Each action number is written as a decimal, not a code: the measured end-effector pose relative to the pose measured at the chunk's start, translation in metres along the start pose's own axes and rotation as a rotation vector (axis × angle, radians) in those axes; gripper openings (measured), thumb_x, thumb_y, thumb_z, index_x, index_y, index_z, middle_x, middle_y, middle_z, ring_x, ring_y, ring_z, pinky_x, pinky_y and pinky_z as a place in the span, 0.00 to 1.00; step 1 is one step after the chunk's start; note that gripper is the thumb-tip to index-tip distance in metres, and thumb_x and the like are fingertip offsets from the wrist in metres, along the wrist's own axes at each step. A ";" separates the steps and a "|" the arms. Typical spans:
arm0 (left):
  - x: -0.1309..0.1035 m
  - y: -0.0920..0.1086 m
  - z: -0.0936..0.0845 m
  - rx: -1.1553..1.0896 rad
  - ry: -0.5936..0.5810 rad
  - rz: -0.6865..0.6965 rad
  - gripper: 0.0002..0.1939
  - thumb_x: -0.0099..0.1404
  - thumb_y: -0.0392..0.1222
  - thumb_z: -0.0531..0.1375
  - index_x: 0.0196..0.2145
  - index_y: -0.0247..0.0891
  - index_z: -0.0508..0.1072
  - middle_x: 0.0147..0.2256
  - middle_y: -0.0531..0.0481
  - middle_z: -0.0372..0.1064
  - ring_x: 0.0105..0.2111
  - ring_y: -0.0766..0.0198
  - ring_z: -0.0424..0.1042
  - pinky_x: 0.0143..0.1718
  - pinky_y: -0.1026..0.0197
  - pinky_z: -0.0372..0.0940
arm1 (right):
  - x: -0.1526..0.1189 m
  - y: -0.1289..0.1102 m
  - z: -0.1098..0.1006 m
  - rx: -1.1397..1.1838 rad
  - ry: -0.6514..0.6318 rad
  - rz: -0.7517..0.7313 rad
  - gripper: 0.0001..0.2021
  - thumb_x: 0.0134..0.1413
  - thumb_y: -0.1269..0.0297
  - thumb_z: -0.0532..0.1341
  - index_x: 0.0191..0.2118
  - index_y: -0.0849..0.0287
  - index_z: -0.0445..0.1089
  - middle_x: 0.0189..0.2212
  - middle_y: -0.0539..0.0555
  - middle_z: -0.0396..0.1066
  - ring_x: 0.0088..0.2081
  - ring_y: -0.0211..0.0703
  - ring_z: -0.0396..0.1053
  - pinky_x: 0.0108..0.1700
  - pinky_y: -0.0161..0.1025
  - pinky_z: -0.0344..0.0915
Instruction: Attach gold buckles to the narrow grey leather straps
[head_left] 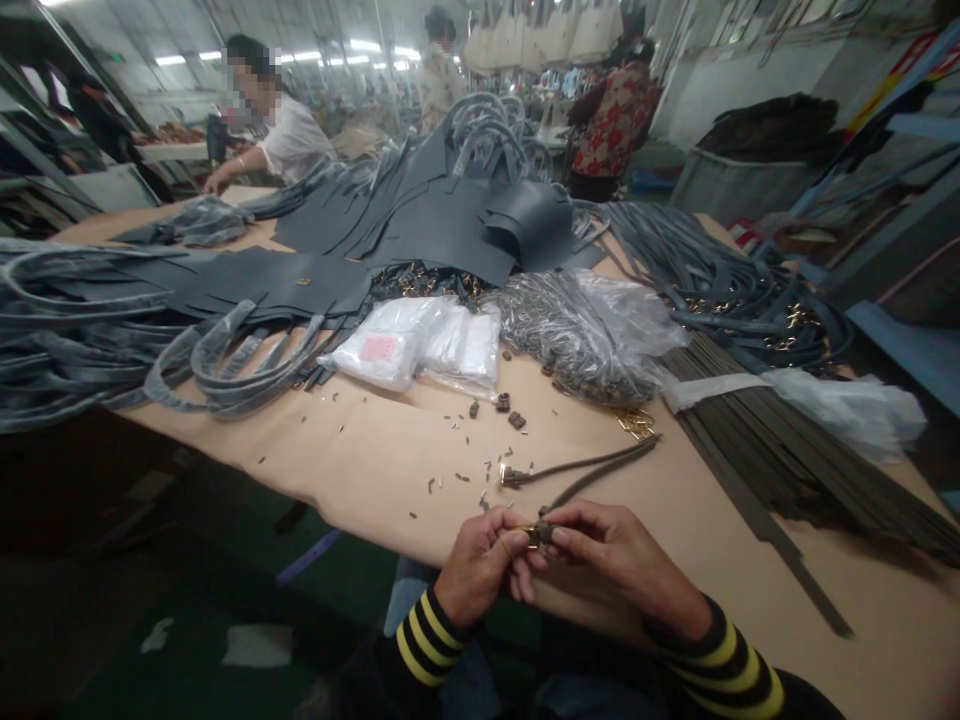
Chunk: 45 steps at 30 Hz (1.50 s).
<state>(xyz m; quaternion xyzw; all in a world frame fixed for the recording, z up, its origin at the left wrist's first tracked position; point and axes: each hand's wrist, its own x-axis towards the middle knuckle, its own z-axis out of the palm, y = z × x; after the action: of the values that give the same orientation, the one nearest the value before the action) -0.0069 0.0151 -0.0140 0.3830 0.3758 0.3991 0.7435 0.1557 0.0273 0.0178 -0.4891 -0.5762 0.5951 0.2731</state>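
Observation:
Near the table's front edge my left hand (484, 560) and my right hand (619, 550) meet with pinched fingers. Between the left fingertips is a small gold-coloured buckle (533, 537). The right thumb and fingers grip the dark olive end of a narrow strap (600, 474) at that buckle. Fingers partly cover the join, so its details are hidden. Just beyond the hands lies another strap length (577, 462) with a gold buckle (503, 476) at its end. Whether the two lengths are one folded strap I cannot tell.
Small dark loops (516, 420) and scraps dot the brown tabletop (390, 450). Further back are white plastic packets (397, 345), a clear bag of dark pieces (585, 330) and dark leather panels (442, 225). Olive strips (757, 430) lie right. A co-worker (289, 135) stands across the table.

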 end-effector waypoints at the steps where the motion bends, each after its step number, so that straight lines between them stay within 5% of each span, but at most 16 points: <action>1: 0.000 -0.001 -0.001 0.003 -0.010 0.005 0.14 0.54 0.48 0.57 0.26 0.32 0.63 0.21 0.50 0.69 0.12 0.73 0.65 0.12 0.72 0.57 | 0.000 0.000 0.000 -0.029 0.006 -0.004 0.09 0.45 0.62 0.57 0.28 0.63 0.68 0.21 0.50 0.67 0.25 0.38 0.63 0.28 0.34 0.60; 16: -0.002 -0.004 -0.005 0.287 -0.107 -0.006 0.15 0.57 0.49 0.53 0.33 0.32 0.65 0.15 0.54 0.65 0.15 0.71 0.66 0.18 0.69 0.62 | 0.003 0.002 0.006 -0.398 -0.008 -0.064 0.05 0.45 0.69 0.55 0.22 0.59 0.58 0.18 0.44 0.56 0.22 0.34 0.55 0.23 0.31 0.53; 23: 0.000 -0.006 0.001 0.354 0.009 0.032 0.14 0.55 0.47 0.55 0.32 0.32 0.63 0.14 0.58 0.59 0.13 0.73 0.61 0.15 0.71 0.57 | 0.001 -0.004 0.016 -0.597 0.131 -0.082 0.05 0.45 0.71 0.55 0.22 0.60 0.60 0.19 0.47 0.61 0.23 0.37 0.59 0.25 0.33 0.55; 27: -0.002 -0.003 0.004 0.343 0.046 0.055 0.13 0.57 0.48 0.53 0.29 0.33 0.62 0.16 0.58 0.59 0.12 0.75 0.58 0.14 0.71 0.55 | -0.005 -0.007 0.002 -0.653 0.048 -0.228 0.05 0.49 0.71 0.53 0.27 0.59 0.64 0.23 0.50 0.65 0.25 0.38 0.63 0.28 0.34 0.60; 31: -0.002 0.000 0.005 0.352 0.056 0.042 0.12 0.56 0.47 0.53 0.28 0.34 0.62 0.18 0.57 0.61 0.13 0.75 0.58 0.13 0.71 0.53 | -0.006 -0.009 -0.020 -0.824 0.185 -0.382 0.11 0.47 0.69 0.55 0.40 0.61 0.64 0.36 0.58 0.67 0.38 0.46 0.64 0.39 0.42 0.62; 33: -0.002 0.000 0.005 0.368 0.057 0.034 0.12 0.56 0.47 0.53 0.27 0.34 0.62 0.18 0.57 0.60 0.13 0.76 0.58 0.14 0.71 0.53 | -0.005 -0.012 -0.027 -0.943 0.120 -0.387 0.15 0.45 0.67 0.58 0.42 0.61 0.64 0.40 0.60 0.66 0.42 0.50 0.62 0.42 0.45 0.60; 38: -0.002 0.001 0.006 0.370 0.087 0.026 0.11 0.55 0.46 0.54 0.26 0.35 0.62 0.17 0.57 0.59 0.13 0.74 0.56 0.14 0.70 0.52 | -0.005 -0.022 -0.029 -1.087 -0.158 -0.075 0.07 0.50 0.63 0.55 0.29 0.60 0.67 0.25 0.56 0.71 0.29 0.47 0.68 0.29 0.38 0.60; 45: 0.000 0.002 0.010 0.533 0.100 0.092 0.07 0.56 0.39 0.51 0.30 0.35 0.66 0.16 0.59 0.54 0.14 0.73 0.54 0.17 0.69 0.53 | -0.006 -0.018 -0.023 -0.804 -0.286 -0.074 0.09 0.52 0.67 0.49 0.24 0.60 0.62 0.19 0.50 0.63 0.23 0.38 0.61 0.25 0.32 0.53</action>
<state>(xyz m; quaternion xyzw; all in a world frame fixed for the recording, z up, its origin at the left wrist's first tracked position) 0.0009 0.0138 -0.0080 0.5616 0.4858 0.3380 0.5782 0.1744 0.0351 0.0397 -0.4480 -0.8117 0.3748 -0.0008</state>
